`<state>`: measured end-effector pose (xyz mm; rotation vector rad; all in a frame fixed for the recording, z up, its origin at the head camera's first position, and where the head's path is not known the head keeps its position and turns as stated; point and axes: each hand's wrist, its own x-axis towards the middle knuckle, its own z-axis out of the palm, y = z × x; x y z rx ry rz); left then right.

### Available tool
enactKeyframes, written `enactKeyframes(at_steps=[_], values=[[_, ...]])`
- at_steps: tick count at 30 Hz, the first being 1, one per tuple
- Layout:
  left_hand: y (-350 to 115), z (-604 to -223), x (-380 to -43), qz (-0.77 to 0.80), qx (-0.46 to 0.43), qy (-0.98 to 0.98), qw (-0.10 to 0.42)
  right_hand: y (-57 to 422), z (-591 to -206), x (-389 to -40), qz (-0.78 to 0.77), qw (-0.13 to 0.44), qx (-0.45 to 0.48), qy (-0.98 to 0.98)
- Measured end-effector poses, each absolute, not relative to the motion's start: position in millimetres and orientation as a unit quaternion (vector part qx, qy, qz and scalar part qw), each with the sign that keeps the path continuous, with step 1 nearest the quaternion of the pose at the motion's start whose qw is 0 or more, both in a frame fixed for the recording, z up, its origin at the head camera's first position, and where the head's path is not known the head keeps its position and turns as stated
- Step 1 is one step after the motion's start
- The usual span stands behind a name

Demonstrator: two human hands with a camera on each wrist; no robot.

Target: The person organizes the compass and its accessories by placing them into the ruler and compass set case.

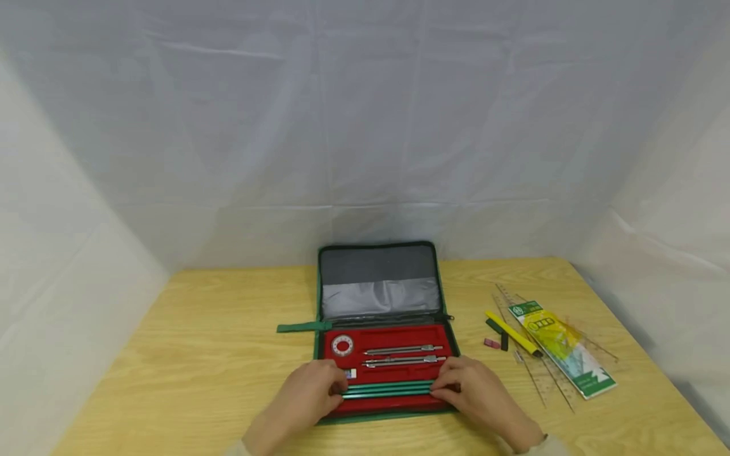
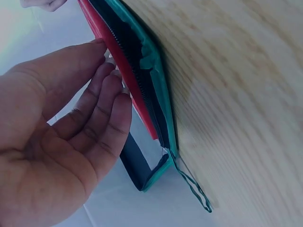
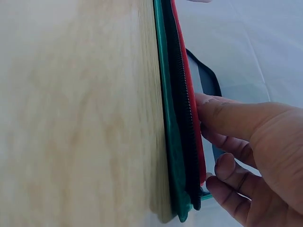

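A zip case with a green edge and grey lid [image 1: 376, 266] lies unfolded on the table, its red tray [image 1: 393, 333] nearest me. Several green pencils [image 1: 388, 389] lie crosswise over the tray's front part. My left hand [image 1: 308, 391] pinches their left ends between thumb and fingers, while my right hand [image 1: 476, 392] pinches the right ends. Both wrist views show the fingertips right at the tray's red edge [image 2: 137, 97]; the pencils are hidden there. Behind the pencils sit two metal compasses [image 1: 402, 349], a round white dial [image 1: 334, 346] and a small white-and-blue block [image 1: 350, 373].
Right of the case lie a green-and-yellow packet [image 1: 593, 380], clear rulers [image 1: 533, 380], a long yellow tool [image 1: 513, 332], dark green pieces [image 1: 504, 342] and a pink eraser [image 1: 492, 343]. A green strap [image 1: 299, 327] sticks out left. White sheeting encloses the table.
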<state>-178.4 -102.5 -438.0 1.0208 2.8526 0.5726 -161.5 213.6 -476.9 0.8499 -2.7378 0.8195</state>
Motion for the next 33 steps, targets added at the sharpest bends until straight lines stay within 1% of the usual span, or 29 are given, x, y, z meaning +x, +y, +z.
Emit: enactKeyframes(at_steps=[13, 27, 33], values=[[-94.2, -439.0, -184.7, 0.184, 0.373, 0.909, 0.022, 209.7, -469.6, -163.6, 0.231, 0.034, 0.236, -0.943], [-94.4, -439.9, -184.4, 0.199, 0.365, 0.909, 0.036, 210.5, -468.6, -163.8, 0.269, 0.004, 0.226, -0.936], [-93.1, -440.4, -184.7, 0.193, 0.364, 0.911, 0.026, 210.5, -468.5, -163.6, 0.282, -0.006, 0.223, -0.933]])
